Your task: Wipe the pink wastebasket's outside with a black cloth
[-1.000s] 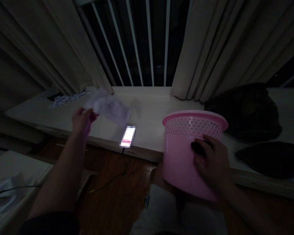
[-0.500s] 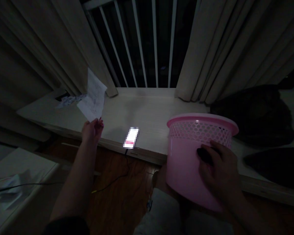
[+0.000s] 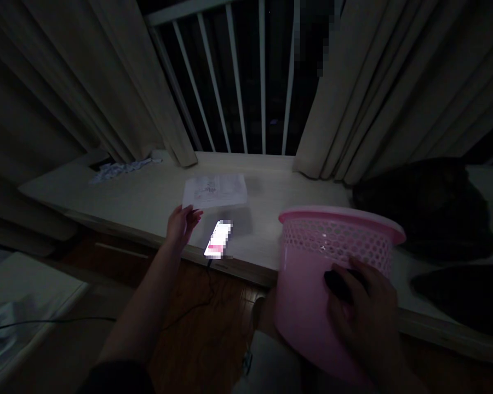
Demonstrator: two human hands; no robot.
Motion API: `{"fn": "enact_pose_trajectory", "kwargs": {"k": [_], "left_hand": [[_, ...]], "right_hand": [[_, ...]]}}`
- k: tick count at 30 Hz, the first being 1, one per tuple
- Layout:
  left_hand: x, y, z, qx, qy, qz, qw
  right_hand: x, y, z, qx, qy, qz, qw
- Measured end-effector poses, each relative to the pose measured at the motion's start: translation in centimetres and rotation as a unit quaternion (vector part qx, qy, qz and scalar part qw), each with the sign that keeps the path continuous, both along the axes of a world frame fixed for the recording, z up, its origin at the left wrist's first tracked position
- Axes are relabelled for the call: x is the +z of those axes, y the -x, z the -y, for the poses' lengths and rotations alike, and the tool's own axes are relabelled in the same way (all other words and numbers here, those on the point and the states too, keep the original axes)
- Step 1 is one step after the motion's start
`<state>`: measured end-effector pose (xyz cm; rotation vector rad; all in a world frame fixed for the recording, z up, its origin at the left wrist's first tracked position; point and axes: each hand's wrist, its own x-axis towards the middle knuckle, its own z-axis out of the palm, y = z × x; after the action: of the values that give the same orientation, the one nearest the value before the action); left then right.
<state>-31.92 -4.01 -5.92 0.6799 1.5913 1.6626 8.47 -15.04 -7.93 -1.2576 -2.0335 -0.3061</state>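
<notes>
My left hand [image 3: 183,225] pinches the near left corner of a white printed paper [image 3: 215,191], which is held out above the pale ledge. Just in front of the paper lies a phone [image 3: 219,238] with a lit screen, a cable running down from it. My right hand [image 3: 363,306] is closed around a dark object [image 3: 337,285] and rests against the side of a pink basket [image 3: 304,284]. What the dark object is cannot be made out. The basket stands upright with its perforated rim at the top; its inside is hidden.
The pale ledge [image 3: 148,197] runs below curtains and a barred window. Crumpled cloth or paper [image 3: 121,169] lies at its left end. Dark bags [image 3: 427,208] sit on the right. A white table [image 3: 36,284] with a cable stands at the lower left.
My left hand has moved to the right with the paper, which has swung from upright to nearly flat beside the phone. My right hand stays at the basket with the dark object.
</notes>
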Motion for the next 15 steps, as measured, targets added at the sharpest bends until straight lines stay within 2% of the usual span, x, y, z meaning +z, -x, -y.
{"fn": "enact_pose_trajectory", "kwargs": {"k": [3, 7, 10, 15], "left_hand": [[-2.3, -2.5, -0.3, -0.104, 0.083, -0.158, 0.978], [-5.9, -4.5, 0.1, -0.173, 0.156, -0.273, 0.933], [-7.2, -3.2, 0.1, -0.169, 0.208, -0.397, 0.878], [-7.4, 0.3, -1.8, -0.193, 0.298, -0.526, 0.773]], "right_hand": [[0.2, 0.2, 0.2, -0.012, 0.005, -0.018, 1.0], [0.1, -0.4, 0.0, -0.01, -0.005, -0.001, 1.0], [0.0, -0.7, -0.1, -0.02, 0.001, 0.005, 1.0], [0.0, -0.4, 0.0, -0.033, 0.01, -0.002, 0.999]]}}
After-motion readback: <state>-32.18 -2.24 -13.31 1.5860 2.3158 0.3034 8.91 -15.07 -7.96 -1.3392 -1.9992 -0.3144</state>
